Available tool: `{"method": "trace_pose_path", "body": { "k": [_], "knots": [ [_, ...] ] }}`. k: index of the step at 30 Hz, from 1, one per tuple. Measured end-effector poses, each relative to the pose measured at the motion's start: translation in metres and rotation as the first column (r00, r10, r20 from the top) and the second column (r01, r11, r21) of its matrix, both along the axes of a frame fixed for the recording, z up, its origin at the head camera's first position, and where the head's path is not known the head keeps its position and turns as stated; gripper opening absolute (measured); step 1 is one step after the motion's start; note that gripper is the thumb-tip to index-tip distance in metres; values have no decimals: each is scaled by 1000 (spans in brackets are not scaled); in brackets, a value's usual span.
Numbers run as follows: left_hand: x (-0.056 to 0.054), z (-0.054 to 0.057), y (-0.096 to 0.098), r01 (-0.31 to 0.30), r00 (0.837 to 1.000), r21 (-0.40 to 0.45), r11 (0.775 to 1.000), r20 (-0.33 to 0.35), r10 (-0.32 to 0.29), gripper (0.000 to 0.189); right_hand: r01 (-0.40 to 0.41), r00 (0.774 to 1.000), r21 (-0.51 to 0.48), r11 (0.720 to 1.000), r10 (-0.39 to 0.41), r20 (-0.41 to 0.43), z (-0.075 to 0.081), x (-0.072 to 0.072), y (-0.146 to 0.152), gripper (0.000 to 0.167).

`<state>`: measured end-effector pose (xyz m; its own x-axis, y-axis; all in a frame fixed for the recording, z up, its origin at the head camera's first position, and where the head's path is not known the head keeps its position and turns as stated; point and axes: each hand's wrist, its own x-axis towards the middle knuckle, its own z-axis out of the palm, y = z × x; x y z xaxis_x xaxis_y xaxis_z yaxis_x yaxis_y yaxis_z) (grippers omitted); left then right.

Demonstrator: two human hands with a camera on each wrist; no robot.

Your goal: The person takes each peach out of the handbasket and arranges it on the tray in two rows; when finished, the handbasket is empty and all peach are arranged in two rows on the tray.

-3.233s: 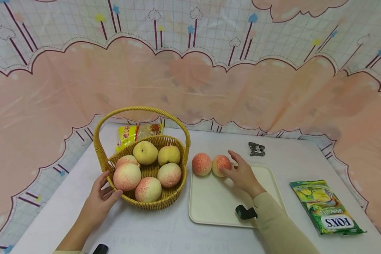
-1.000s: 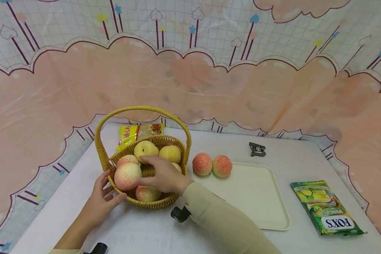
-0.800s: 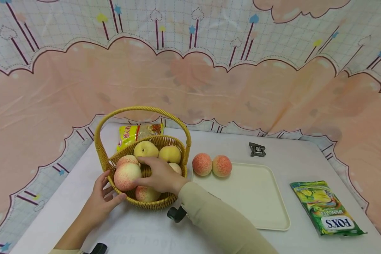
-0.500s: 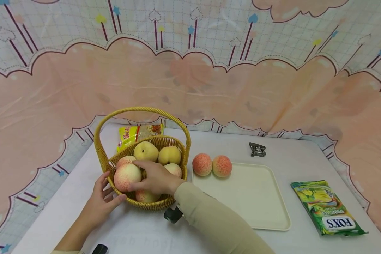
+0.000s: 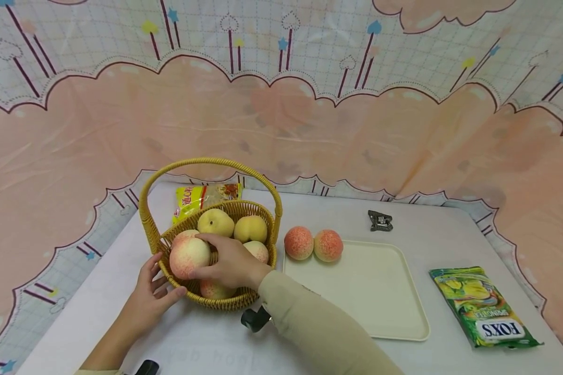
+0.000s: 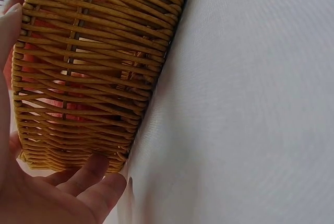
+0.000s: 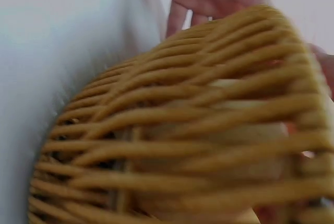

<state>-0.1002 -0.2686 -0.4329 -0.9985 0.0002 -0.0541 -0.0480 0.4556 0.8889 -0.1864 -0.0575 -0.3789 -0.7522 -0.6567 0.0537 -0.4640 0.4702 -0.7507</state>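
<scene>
My left hand (image 5: 145, 297) holds the yellow wicker basket (image 5: 227, 303) at its left side, thumb by the rim and fingers along the outer wall. In the left wrist view its fingers (image 6: 102, 187) lie against the weave (image 6: 94, 67). Inside the basket, my right hand (image 5: 232, 263) grips a large pale peach with a red blush (image 5: 187, 258) between thumb and fingers. Around it lie other peaches: two yellowish ones (image 5: 215, 223) at the back, one partly behind the gripped peach, and two partly covered by the right hand. The right wrist view shows mostly basket weave (image 7: 209, 130).
Right of the basket, two redder peaches (image 5: 298, 243) sit side by side at the back left corner of a cream tray (image 5: 356, 297). A yellow food packet (image 5: 190, 202) lies behind the basket. A small black packet (image 5: 380, 221) and a green FOX'S bag (image 5: 485, 307) lie farther right.
My right hand has moved from the peach by the tray over into the basket, taken hold of the large pale peach and raised it slightly. My left hand has stayed at the basket.
</scene>
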Motion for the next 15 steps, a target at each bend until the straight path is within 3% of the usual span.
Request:
{"method": "trace_pose_path", "body": {
  "k": [15],
  "knots": [
    [1,2,2,-6,1000,4,1000,3,6,100,-22,998,-144,989,12,-66,22,1,50,72]
  ]
}}
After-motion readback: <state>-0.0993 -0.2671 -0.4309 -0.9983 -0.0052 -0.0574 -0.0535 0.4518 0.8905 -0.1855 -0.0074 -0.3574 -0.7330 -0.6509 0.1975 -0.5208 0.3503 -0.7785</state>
